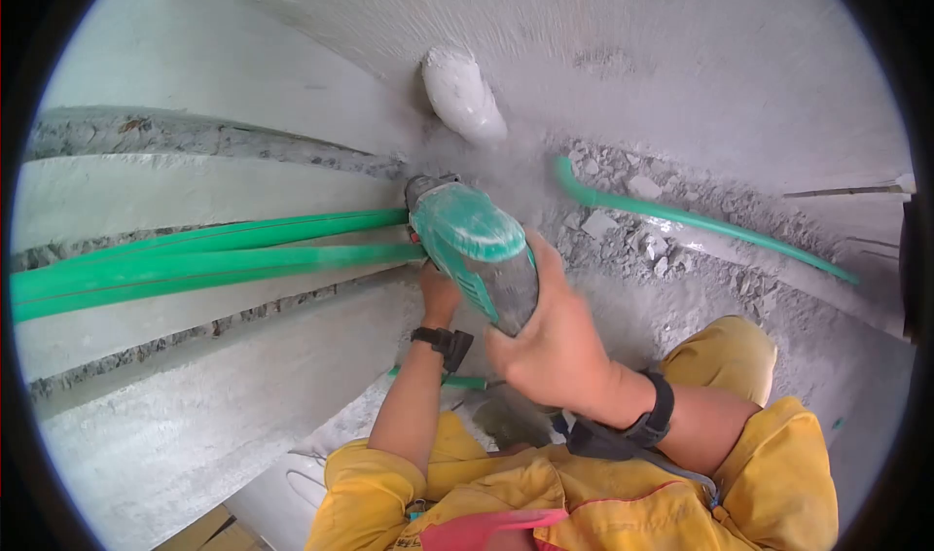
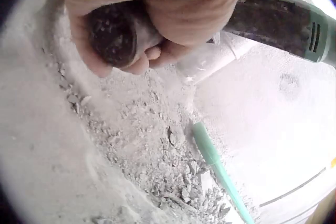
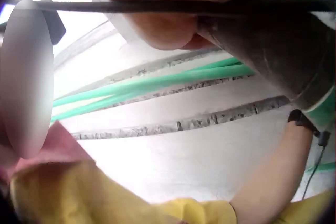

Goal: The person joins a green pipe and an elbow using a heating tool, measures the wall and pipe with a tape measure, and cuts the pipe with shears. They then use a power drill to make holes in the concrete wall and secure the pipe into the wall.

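Observation:
A green and dark power tool (image 1: pixel 472 230) is held between both hands over rubble. My right hand (image 1: pixel 559 342) grips its dark rear part; in the right wrist view the fingers (image 3: pixel 163 29) wrap the dark body (image 3: pixel 262 50). My left hand (image 1: pixel 440 296) is mostly hidden below the tool in the head view. The left wrist view shows that hand (image 2: pixel 173 8) curled round a black side handle (image 2: pixel 113 35), with the tool's body (image 2: pixel 273 24) beyond it. The tool's front end points toward the wall corner; its tip is hidden.
Green pipes (image 1: pixel 214 267) run along the left wall beside rough grooves (image 1: pixel 195 138). A white pipe stub (image 1: pixel 465 96) sticks out ahead. Another green pipe (image 1: pixel 700 222) lies on broken rubble (image 1: pixel 642 186) at right. A short green piece (image 1: pixel 452 382) lies near the left wrist.

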`<action>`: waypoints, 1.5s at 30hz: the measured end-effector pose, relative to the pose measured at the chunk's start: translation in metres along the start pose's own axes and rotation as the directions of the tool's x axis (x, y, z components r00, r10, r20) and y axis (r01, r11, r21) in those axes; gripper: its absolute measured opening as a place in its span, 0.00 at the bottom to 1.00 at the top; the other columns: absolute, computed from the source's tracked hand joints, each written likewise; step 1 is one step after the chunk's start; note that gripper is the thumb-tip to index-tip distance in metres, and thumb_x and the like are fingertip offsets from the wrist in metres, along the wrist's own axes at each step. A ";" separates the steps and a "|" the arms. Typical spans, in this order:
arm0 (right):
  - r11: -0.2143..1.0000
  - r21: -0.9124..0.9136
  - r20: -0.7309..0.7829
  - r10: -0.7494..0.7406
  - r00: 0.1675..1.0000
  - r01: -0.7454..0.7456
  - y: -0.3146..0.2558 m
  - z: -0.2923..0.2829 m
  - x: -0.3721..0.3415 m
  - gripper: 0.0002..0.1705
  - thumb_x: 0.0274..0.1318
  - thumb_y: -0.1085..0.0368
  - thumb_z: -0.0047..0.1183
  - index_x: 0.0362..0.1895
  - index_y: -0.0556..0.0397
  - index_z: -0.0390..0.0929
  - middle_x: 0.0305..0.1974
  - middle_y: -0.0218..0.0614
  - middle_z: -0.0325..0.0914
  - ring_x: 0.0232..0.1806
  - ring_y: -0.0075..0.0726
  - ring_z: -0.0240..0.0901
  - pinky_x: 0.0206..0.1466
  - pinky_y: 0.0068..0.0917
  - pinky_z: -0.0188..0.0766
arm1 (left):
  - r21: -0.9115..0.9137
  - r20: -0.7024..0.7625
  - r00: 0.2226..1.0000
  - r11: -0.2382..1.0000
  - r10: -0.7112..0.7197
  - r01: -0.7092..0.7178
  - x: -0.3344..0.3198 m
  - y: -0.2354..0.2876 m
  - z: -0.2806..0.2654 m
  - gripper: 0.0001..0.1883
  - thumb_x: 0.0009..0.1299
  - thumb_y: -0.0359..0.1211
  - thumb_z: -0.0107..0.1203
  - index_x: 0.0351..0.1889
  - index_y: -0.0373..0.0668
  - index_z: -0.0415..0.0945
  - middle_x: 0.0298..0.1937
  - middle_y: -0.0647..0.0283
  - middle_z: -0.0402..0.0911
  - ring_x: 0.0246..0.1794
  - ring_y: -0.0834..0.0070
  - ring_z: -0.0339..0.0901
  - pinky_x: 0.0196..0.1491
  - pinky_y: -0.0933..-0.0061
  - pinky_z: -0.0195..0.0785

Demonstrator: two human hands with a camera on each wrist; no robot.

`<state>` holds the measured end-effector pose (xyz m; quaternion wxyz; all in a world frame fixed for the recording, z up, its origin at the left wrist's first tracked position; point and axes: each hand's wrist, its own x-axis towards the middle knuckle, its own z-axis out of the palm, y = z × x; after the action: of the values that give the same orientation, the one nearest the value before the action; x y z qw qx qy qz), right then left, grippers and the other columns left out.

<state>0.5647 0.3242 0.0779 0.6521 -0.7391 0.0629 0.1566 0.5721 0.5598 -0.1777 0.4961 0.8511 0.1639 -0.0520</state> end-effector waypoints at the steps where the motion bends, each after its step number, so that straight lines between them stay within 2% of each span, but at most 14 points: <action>1: 1.000 -0.011 0.000 -0.012 1.000 0.012 -0.006 -0.002 0.007 0.43 0.43 0.71 0.56 0.67 0.64 0.54 0.46 0.61 0.75 0.53 0.60 0.75 0.56 0.39 0.70 | -0.012 -0.007 1.000 1.000 0.008 -0.008 0.004 0.002 0.006 0.15 0.61 0.35 0.64 0.39 0.32 0.78 0.34 0.58 0.84 0.35 0.69 0.80 0.41 0.69 0.70; 4: 0.991 -0.121 0.014 -0.061 0.998 0.062 -0.022 -0.004 0.022 0.43 0.43 0.70 0.56 0.66 0.68 0.54 0.45 0.66 0.75 0.52 0.64 0.75 0.55 0.39 0.70 | -0.112 -0.119 0.993 0.994 0.004 -0.018 0.008 0.020 0.020 0.15 0.61 0.35 0.63 0.39 0.33 0.78 0.32 0.60 0.83 0.34 0.68 0.80 0.38 0.70 0.70; 7: 0.984 -0.165 0.029 -0.067 0.997 0.071 -0.023 -0.003 0.025 0.44 0.42 0.70 0.56 0.65 0.70 0.54 0.45 0.67 0.75 0.52 0.64 0.75 0.55 0.39 0.70 | -0.201 0.049 0.953 0.932 -0.299 0.303 0.008 0.043 0.022 0.12 0.60 0.33 0.61 0.38 0.34 0.78 0.32 0.60 0.82 0.34 0.70 0.79 0.36 0.69 0.69; 11: 0.978 -0.199 -0.012 -0.065 0.998 0.062 0.018 -0.014 0.002 0.45 0.41 0.70 0.58 0.65 0.70 0.54 0.43 0.63 0.77 0.50 0.60 0.77 0.54 0.38 0.71 | -0.062 -0.085 0.989 0.990 0.124 -0.129 0.005 0.010 0.035 0.12 0.57 0.31 0.59 0.38 0.35 0.77 0.33 0.59 0.81 0.33 0.70 0.78 0.35 0.68 0.67; 14: 0.984 -0.163 -0.084 -0.090 0.992 0.075 0.055 -0.032 -0.017 0.46 0.41 0.68 0.59 0.66 0.70 0.53 0.38 0.58 0.78 0.43 0.55 0.79 0.50 0.37 0.73 | 0.003 -0.072 0.974 0.976 -0.215 0.216 -0.020 0.040 0.029 0.13 0.55 0.31 0.58 0.37 0.35 0.75 0.30 0.58 0.79 0.30 0.67 0.75 0.35 0.65 0.67; 24: 0.976 -0.169 -0.050 -0.150 0.987 0.140 0.061 -0.067 -0.010 0.50 0.41 0.65 0.59 0.68 0.70 0.51 0.31 0.55 0.79 0.36 0.51 0.80 0.44 0.35 0.74 | 0.053 -0.228 0.972 0.998 0.050 -0.039 -0.013 0.023 0.059 0.15 0.55 0.35 0.60 0.36 0.34 0.75 0.30 0.52 0.80 0.34 0.54 0.79 0.38 0.60 0.68; 29: 0.972 -0.233 -0.093 -0.056 0.994 0.033 0.057 -0.060 0.016 0.48 0.41 0.63 0.59 0.67 0.70 0.54 0.40 0.64 0.77 0.47 0.58 0.78 0.50 0.40 0.73 | 0.180 -0.028 0.986 0.969 -0.167 0.169 0.005 0.034 0.044 0.17 0.55 0.35 0.60 0.38 0.31 0.75 0.31 0.47 0.80 0.35 0.50 0.79 0.40 0.58 0.69; 30: 0.939 -0.341 -0.138 -0.008 0.990 -0.040 0.051 -0.063 0.013 0.46 0.43 0.68 0.61 0.66 0.72 0.54 0.42 0.48 0.78 0.40 0.37 0.78 0.44 0.32 0.75 | 0.178 -0.032 0.985 0.968 -0.171 0.174 -0.001 0.034 0.046 0.17 0.55 0.35 0.60 0.38 0.31 0.75 0.31 0.47 0.80 0.35 0.50 0.79 0.40 0.58 0.69; 31: 0.939 -0.342 -0.130 -0.013 0.991 -0.033 0.048 -0.070 0.006 0.46 0.43 0.68 0.61 0.66 0.72 0.54 0.42 0.48 0.78 0.40 0.37 0.78 0.44 0.32 0.75 | 0.206 0.005 0.985 0.964 -0.175 0.170 -0.010 0.034 0.056 0.19 0.55 0.37 0.62 0.38 0.31 0.77 0.33 0.49 0.82 0.37 0.52 0.79 0.41 0.59 0.70; 35: 0.952 -0.304 -0.131 -0.009 0.991 -0.032 0.023 -0.111 -0.053 0.48 0.41 0.66 0.61 0.66 0.73 0.54 0.46 0.61 0.77 0.49 0.55 0.78 0.54 0.38 0.72 | 0.130 0.178 0.984 0.991 0.012 -0.035 -0.055 0.069 0.079 0.21 0.56 0.41 0.64 0.39 0.32 0.78 0.38 0.48 0.83 0.41 0.54 0.80 0.45 0.62 0.70; 38: 0.980 -0.152 -0.064 0.120 0.991 -0.129 -0.018 -0.137 -0.085 0.48 0.40 0.68 0.62 0.66 0.72 0.54 0.48 0.62 0.76 0.51 0.56 0.76 0.57 0.38 0.70 | 0.204 0.902 0.428 0.924 -0.049 -0.324 -0.034 0.099 0.061 0.19 0.62 0.40 0.60 0.47 0.38 0.79 0.49 0.52 0.83 0.51 0.62 0.78 0.54 0.67 0.68; 40: 0.922 -0.361 -0.094 0.112 0.989 -0.139 -0.015 -0.147 -0.106 0.48 0.39 0.69 0.63 0.65 0.72 0.54 0.48 0.61 0.76 0.52 0.57 0.76 0.57 0.38 0.69 | 0.332 0.761 0.640 0.785 0.105 -0.524 0.016 0.091 0.050 0.17 0.64 0.38 0.58 0.49 0.41 0.80 0.51 0.55 0.83 0.53 0.65 0.78 0.56 0.65 0.68; 41: 0.919 -0.372 -0.089 0.107 0.990 -0.133 -0.002 -0.149 -0.114 0.48 0.39 0.69 0.63 0.65 0.72 0.54 0.48 0.61 0.76 0.52 0.57 0.76 0.57 0.38 0.69 | 0.191 0.386 0.922 0.980 -0.018 -0.061 0.045 0.079 0.055 0.18 0.67 0.38 0.55 0.51 0.38 0.78 0.53 0.50 0.80 0.56 0.62 0.76 0.56 0.63 0.68; 45: 0.832 -0.554 -0.045 -0.010 0.999 -0.016 0.010 -0.147 -0.116 0.49 0.39 0.68 0.64 0.66 0.68 0.53 0.47 0.59 0.77 0.51 0.58 0.77 0.56 0.38 0.70 | 0.653 0.096 0.978 0.730 0.184 -0.202 0.099 0.080 0.061 0.32 0.69 0.43 0.48 0.66 0.30 0.62 0.71 0.39 0.57 0.70 0.49 0.57 0.70 0.57 0.50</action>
<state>0.4741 0.1657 0.1200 0.4083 -0.8996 0.0308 0.1521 0.6963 0.4935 -0.1667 0.1691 0.9827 0.0396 -0.0651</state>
